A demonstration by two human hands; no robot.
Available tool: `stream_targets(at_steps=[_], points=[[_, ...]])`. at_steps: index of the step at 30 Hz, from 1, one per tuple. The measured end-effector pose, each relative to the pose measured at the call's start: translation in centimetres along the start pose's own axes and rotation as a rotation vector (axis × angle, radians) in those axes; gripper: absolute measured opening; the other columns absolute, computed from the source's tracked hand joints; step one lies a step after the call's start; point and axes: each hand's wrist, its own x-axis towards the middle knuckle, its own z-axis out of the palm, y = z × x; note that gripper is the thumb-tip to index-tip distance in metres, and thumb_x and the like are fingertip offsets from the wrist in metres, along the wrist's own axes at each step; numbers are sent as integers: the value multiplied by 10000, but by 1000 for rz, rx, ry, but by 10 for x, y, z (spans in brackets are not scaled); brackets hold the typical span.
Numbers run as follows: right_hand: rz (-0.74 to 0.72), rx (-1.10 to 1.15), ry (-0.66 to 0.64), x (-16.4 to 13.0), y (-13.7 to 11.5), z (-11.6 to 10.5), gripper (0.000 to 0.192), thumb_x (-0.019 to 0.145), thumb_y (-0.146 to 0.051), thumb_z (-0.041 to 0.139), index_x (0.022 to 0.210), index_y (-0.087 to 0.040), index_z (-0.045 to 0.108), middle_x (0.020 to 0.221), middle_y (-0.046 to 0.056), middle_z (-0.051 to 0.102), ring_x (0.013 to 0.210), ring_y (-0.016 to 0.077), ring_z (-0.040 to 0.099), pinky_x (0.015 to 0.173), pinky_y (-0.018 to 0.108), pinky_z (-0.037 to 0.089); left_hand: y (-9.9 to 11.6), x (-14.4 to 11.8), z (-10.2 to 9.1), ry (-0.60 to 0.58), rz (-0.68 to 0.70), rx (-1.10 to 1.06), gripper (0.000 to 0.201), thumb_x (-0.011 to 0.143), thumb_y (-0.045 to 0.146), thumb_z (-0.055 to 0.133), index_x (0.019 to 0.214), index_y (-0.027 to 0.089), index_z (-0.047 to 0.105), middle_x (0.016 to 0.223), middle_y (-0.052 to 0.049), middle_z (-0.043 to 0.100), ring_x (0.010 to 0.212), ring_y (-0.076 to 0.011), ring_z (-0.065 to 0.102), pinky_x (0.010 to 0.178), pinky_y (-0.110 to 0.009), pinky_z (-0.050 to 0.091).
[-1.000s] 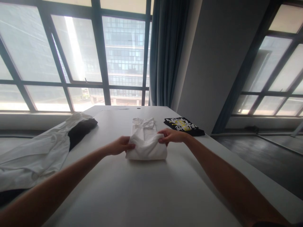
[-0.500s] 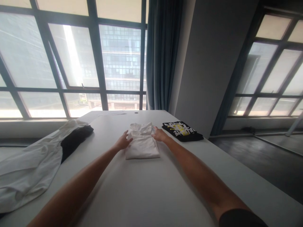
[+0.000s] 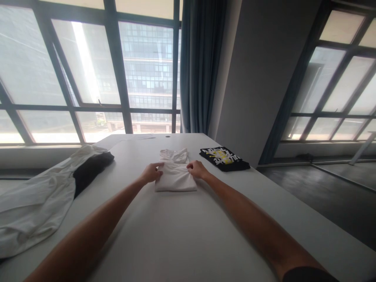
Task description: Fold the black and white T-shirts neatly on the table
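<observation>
A folded white T-shirt [image 3: 175, 178] lies flat on the white table in front of me, its narrower, crumpled part pointing away from me. At its left edge my left hand [image 3: 151, 173] is closed, thumb and fingers pinching the cloth. My right hand [image 3: 197, 170] grips the opposite edge in the same way, at about the same height. Slight creases run across the cloth between the two hands. The fingertips are partly hidden against the fabric.
To the right sits a folded black garment [image 3: 225, 159] with white and yellow print, close to the table's edge. Loose white clothing [image 3: 38, 203] and a dark garment [image 3: 92, 168] are heaped on the left. Windows and a blue curtain [image 3: 195, 70] stand beyond the white table [image 3: 182, 235].
Both hands have gone from spread fingers beside the T-shirt to pinching its side edges. The cloth between them now shows more creases. The camera view has shifted slightly.
</observation>
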Motion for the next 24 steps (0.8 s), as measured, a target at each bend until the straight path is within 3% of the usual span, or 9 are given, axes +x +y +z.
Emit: stream_targets(at_steps=[2,4,7,9,13,15,18,22,24], points=[[-7,-69,-13,-6,-1,3,293,843,-101,554,1039,-141,769,1078,114,748,1037,221,675,912,249,470,0,-1,3,-17,-7,64,634,670,182,687,1301,126,667,791,-46,721,749,-214,669,735,-313,531],[7,-149,-45,-12,-3,6,310,846,-97,544,1073,-133,751,1165,148,712,1058,234,664,917,265,468,2,-4,5,-27,-10,106,627,655,157,693,1281,127,674,993,-103,749,885,-255,690,820,-334,531],[19,-302,-6,-18,-13,9,347,874,-144,521,1167,-141,706,1291,192,630,1095,270,635,917,323,473,11,-12,4,8,31,242,582,702,192,698,1281,143,659,1411,-182,582,1181,-348,612,993,-435,479],[-43,-366,34,-18,-23,11,369,920,-216,477,1222,-153,680,1343,196,595,1173,302,589,969,384,456,21,-18,9,30,144,407,496,818,273,633,1304,176,634,1540,-170,452,1316,-379,511,1057,-522,426],[-190,-294,-76,-9,-37,22,520,1001,-401,352,1417,-154,542,1513,157,473,1375,296,435,1128,439,336,35,-20,31,-75,417,530,431,977,362,427,1335,204,607,1547,-127,458,1429,-300,404,1168,-500,315],[-172,-247,-198,-2,-37,31,612,1017,-443,293,1525,-121,399,1610,141,331,1475,280,295,1196,435,230,32,-16,39,-158,376,526,505,993,437,384,1384,176,568,1561,-146,429,1471,-301,340,1197,-500,257],[-79,-199,-315,6,-26,39,715,1014,-522,245,1602,-116,209,1677,93,122,1538,279,96,1233,454,96,19,-9,35,-245,174,539,680,974,584,339,1505,170,427,1627,-152,284,1515,-325,226,1198,-546,218],[56,-191,-289,13,-9,38,757,998,-595,206,1617,-162,146,1683,60,43,1546,251,31,1230,483,45,3,-5,13,-275,-40,651,783,955,663,238,1586,200,269,1664,-104,164,1538,-309,136,1209,-575,148],[89,-205,-266,15,-5,37,756,997,-595,199,1616,-164,151,1682,66,52,1546,242,40,1226,498,38,2,-4,9,-238,-39,704,760,964,633,226,1592,205,252,1667,-88,152,1542,-308,108,1208,-585,137]])
